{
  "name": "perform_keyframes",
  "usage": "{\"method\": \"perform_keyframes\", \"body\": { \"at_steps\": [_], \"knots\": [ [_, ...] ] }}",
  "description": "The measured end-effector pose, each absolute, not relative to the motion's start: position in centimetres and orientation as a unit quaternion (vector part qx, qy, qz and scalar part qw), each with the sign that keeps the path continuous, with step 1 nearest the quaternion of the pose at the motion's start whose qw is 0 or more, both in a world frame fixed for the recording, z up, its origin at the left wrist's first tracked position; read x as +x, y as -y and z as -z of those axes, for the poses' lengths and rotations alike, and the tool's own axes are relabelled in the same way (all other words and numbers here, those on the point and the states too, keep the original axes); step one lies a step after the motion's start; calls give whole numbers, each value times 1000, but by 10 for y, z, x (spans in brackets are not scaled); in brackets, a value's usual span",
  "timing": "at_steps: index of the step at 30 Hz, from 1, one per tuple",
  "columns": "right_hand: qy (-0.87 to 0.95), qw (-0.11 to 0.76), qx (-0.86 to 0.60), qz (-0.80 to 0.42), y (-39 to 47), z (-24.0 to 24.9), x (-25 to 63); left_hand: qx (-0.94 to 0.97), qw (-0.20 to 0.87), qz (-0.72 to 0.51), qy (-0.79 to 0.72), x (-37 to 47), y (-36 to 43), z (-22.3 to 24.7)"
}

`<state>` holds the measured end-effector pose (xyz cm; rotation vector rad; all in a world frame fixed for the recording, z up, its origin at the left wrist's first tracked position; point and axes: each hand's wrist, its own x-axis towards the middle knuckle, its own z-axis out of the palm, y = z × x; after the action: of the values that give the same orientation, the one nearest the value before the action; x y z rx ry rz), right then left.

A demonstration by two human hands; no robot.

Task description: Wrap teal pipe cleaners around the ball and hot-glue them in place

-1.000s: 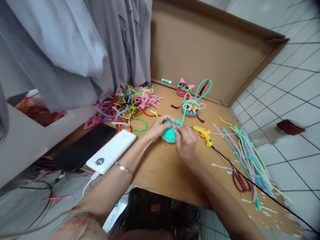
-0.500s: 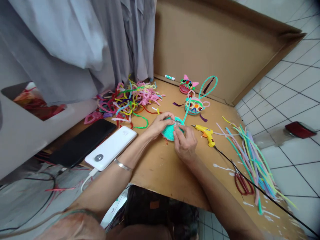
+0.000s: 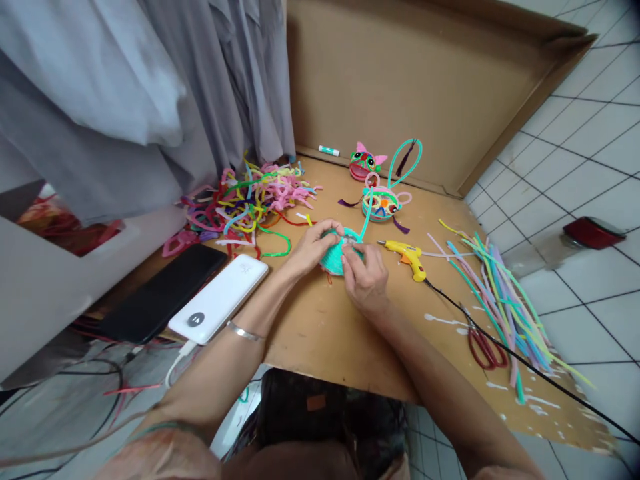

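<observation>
two-handed, still at close work, gripping the teal piece (image 3: pixel 331 261) between front and back edges of the table (image 3: pixel 315 333), with left fingers (image 3: pixel 327 229) narrow on its rim, right fingers (image 3: pixel 351 267) now pinched nearer its middle.

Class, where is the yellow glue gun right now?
The yellow glue gun lies on the brown work surface, just right of the right hand.

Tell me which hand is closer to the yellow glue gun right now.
Your right hand: it is just left of the yellow glue gun, not touching it. Your left hand is farther left, beyond the right hand.
</observation>
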<state>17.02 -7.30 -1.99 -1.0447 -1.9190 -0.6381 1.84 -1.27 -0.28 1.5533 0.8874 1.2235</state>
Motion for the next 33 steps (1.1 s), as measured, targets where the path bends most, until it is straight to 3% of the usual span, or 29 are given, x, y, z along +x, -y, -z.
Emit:
{"method": "perform_keyframes", "body": {
  "at_steps": [17,26,33],
  "knots": [
    [756,455,-408,236,72,21,172,749,400,-415,-328,5,17,-7],
    [776,409,-448,171,72,22,162,802,279,-381,-366,-9,23,-15],
    [778,395,-455,176,73,17,155,825,268,-359,-345,-11,26,-17]
  ]
}}
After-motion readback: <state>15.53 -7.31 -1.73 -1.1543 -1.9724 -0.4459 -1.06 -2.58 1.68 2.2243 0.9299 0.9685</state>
